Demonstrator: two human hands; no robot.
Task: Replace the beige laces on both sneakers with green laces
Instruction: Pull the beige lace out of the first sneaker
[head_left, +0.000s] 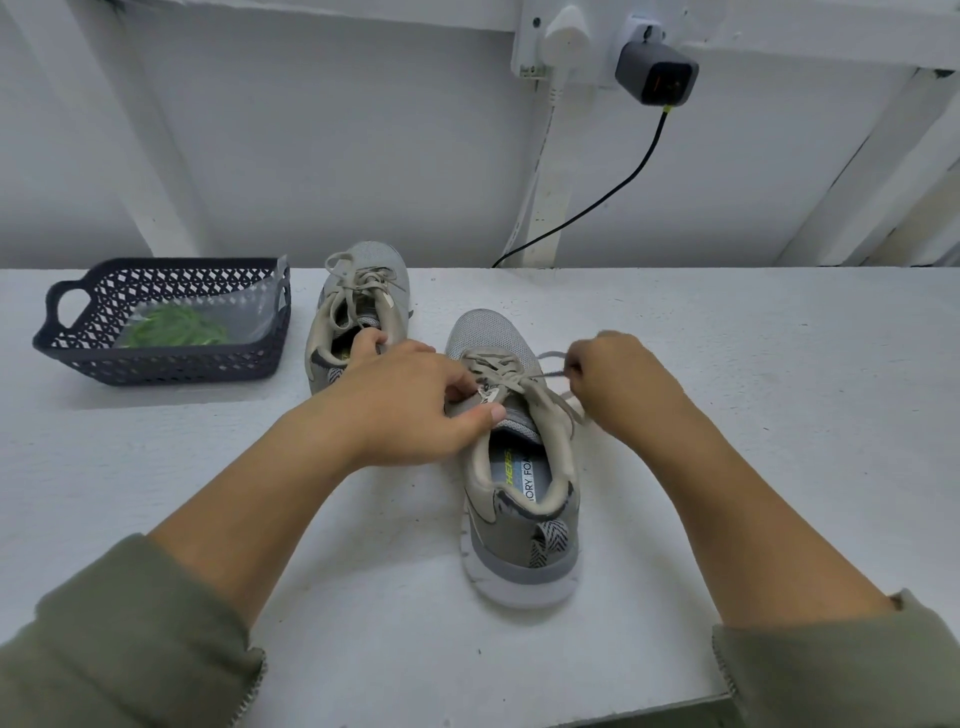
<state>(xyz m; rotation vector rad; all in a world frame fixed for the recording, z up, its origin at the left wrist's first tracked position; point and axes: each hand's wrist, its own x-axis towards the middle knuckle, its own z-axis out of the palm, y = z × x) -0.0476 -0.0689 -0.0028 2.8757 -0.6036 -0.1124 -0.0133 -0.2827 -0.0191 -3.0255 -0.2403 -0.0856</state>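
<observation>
Two grey sneakers stand on the white table, heels toward me. The near sneaker (519, 467) is at centre, threaded with a beige lace (498, 371). My left hand (415, 405) holds its tongue and left side, thumb and fingers curled on it. My right hand (618, 384) pinches a loop of the beige lace just right of the shoe. The far sneaker (363, 296) stands behind my left hand with its beige lace (353, 283) tied. Green laces (176, 330) lie in a clear bag inside the dark basket (156, 369).
The basket sits at the table's back left. A white wall rises behind the table, with a socket, a white plug (566, 36) and a grey charger (657, 73) whose black cable (613, 192) drops behind the table's back edge. The front edge (519, 719) is close to me.
</observation>
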